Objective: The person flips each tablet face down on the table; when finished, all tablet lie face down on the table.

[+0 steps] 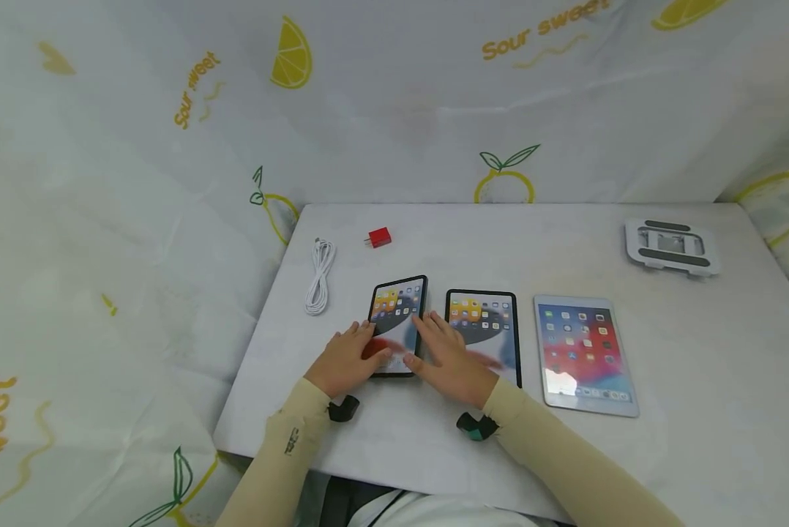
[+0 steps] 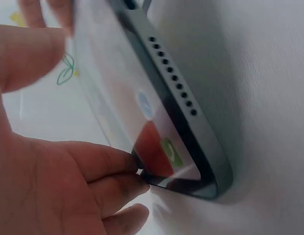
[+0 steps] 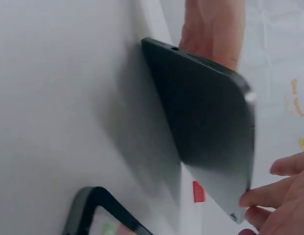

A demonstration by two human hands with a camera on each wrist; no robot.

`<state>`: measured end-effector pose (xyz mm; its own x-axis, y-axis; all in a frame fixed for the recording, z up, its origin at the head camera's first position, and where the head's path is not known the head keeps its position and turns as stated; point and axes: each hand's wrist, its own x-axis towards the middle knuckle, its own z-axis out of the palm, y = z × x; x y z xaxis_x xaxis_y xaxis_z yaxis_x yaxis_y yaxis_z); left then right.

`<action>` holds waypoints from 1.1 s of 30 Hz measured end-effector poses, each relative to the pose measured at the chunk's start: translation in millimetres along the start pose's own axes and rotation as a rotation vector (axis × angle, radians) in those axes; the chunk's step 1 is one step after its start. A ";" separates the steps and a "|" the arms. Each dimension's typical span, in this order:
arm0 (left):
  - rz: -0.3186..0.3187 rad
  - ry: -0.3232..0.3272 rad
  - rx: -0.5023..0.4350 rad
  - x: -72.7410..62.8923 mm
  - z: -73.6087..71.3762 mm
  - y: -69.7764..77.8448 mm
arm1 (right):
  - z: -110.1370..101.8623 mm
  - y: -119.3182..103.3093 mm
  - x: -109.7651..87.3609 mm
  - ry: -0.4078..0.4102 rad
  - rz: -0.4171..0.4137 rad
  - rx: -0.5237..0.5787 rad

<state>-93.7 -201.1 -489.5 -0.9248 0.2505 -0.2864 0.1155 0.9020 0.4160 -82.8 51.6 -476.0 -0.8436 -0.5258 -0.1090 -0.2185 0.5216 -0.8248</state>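
Observation:
Both hands hold a dark-edged tablet (image 1: 399,322), its lit screen showing app icons. My left hand (image 1: 342,362) is at its left edge, thumb over the lower screen. Along the right edge lie the fingers of my right hand (image 1: 457,366). The tablet leans with its right side raised; the right wrist view shows its dark back (image 3: 206,112) above the table, fingertips of the right hand (image 3: 289,205) touching the edge. In the left wrist view, fingers of the left hand (image 2: 49,181) meet the edge near a corner. A second dark-edged tablet (image 1: 483,322) lies partly under the right hand.
Right of these lies a white-framed tablet (image 1: 585,355). A folded white stand (image 1: 672,247) is at the back right. At the back left are a red charger plug (image 1: 380,237) and a bundled white cable (image 1: 319,278). A lemon-print sheet (image 1: 394,110) hangs behind the white table (image 1: 697,366).

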 end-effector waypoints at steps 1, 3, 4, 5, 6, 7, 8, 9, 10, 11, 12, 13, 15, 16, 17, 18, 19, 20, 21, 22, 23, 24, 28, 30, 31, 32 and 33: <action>0.013 0.008 -0.026 1.4 0.9 1.9 | -1.4 -1.3 -1.9 0.015 -0.018 0.006; 0.040 0.018 -0.071 4.0 1.9 6.8 | -3.7 -3.9 -5.6 0.045 -0.049 0.017; 0.050 0.018 -0.084 4.8 2.0 8.8 | -4.6 -5.5 -7.1 0.057 -0.064 0.018; 0.056 0.016 -0.095 5.4 2.2 10.8 | -5.5 -7.2 -8.6 0.069 -0.077 0.019; 0.065 0.012 -0.104 5.7 2.3 12.9 | -6.1 -8.3 -9.8 0.082 -0.091 0.019; 0.080 0.011 -0.117 5.9 2.3 15.1 | -6.9 -9.6 -11.1 0.092 -0.104 0.020; 0.089 0.001 -0.128 5.8 2.3 17.1 | -7.8 -11.1 -12.5 0.100 -0.118 0.023; 0.100 -0.007 -0.139 5.6 2.2 19.2 | -8.7 -12.3 -13.8 0.106 -0.135 0.026; 0.110 -0.016 -0.152 5.2 2.0 21.4 | -9.5 -13.8 -14.9 0.112 -0.154 0.029; 0.122 -0.023 -0.169 4.9 1.4 23.7 | -10.1 -15.0 -15.6 0.117 -0.176 0.031; 0.136 -0.030 -0.184 4.8 0.8 26.1 | -10.6 -16.1 -16.1 0.118 -0.198 0.030; 0.151 -0.036 -0.196 4.7 0.1 28.2 | -11.1 -17.5 -16.6 0.118 -0.217 0.035; 0.171 -0.042 -0.209 4.1 -2.1 32.5 | -11.5 -19.3 -16.5 0.114 -0.246 0.028; 0.180 -0.041 -0.215 3.7 -3.6 34.6 | -11.3 -20.0 -16.2 0.111 -0.256 0.023; 0.190 -0.034 -0.213 3.3 -4.9 36.1 | -11.0 -20.6 -15.7 0.107 -0.265 0.017; 0.198 -0.024 -0.221 2.6 -6.3 37.2 | -10.5 -20.8 -14.9 0.103 -0.271 0.009; 0.204 -0.011 -0.229 1.2 -7.8 37.0 | -9.1 -21.1 -13.5 0.098 -0.280 0.002; 0.215 0.009 -0.245 0.0 -9.5 36.7 | -7.8 -21.1 -12.0 0.095 -0.289 -0.010; 0.227 0.034 -0.268 -1.4 -11.5 36.1 | -6.4 -21.0 -10.6 0.093 -0.299 -0.019; 0.247 0.067 -0.292 -2.3 -13.3 35.1 | -5.2 -20.7 -9.2 0.090 -0.305 -0.026; 0.273 0.105 -0.320 -2.9 -14.8 33.8 | -4.2 -20.5 -7.9 0.088 -0.312 -0.031; 0.302 0.145 -0.355 -3.6 -16.9 32.6 | -3.4 -20.0 -6.7 0.087 -0.315 -0.039; 0.435 0.314 -0.415 -5.1 -24.5 25.9 | -0.8 -17.5 -2.9 0.072 -0.308 -0.061; 0.461 0.374 -0.412 -6.1 -27.6 21.4 | 0.7 -16.0 -1.4 0.058 -0.288 -0.080; 0.461 0.396 -0.403 -6.8 -29.2 18.9 | 1.5 -15.0 -0.7 0.048 -0.275 -0.088; 0.453 0.417 -0.391 -7.6 -30.3 16.1 | 2.6 -14.0 0.1 0.039 -0.261 -0.105; 0.442 0.436 -0.377 -8.1 -31.4 13.0 | 3.5 -12.9 0.7 0.028 -0.239 -0.129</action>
<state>-96.1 -202.4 -454.7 -0.8903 0.3297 0.3142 0.4514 0.5468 0.7052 -78.9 42.1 -467.4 -0.7736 -0.6263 0.0968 -0.4718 0.4672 -0.7478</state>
